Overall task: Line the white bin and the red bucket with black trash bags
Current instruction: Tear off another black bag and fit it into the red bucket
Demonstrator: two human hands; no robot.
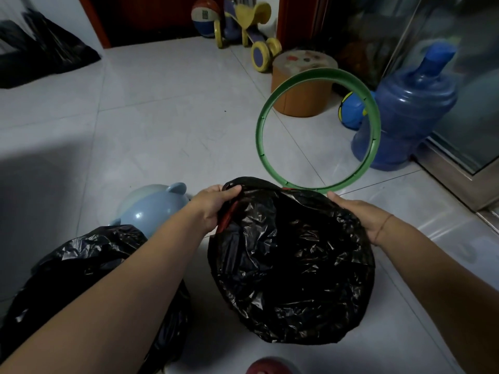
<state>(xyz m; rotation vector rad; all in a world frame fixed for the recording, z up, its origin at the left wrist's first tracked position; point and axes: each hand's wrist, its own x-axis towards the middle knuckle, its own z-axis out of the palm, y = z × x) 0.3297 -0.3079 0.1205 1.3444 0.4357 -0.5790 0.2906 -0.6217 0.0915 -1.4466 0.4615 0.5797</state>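
Open floor (162,117) ahead-left, widest way in. The green ring (259,136) stands upright at the far rim of the red bucket (225,217), blocking a straight-ahead reach. The blue water jug (405,112) sits just behind the ring's right side. The black bag (291,260) drapes over the bucket mouth. On the left are a pale blue eared container (151,209) and a second black bag (94,265), with a narrow floor gap between them and the bucket. To the right is bare floor.

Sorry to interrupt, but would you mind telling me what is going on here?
A person is lining the red bucket with a black trash bag. The left hand grips the bag's edge at the rim where red shows; the right hand holds the opposite side. The green ring stands raised behind.
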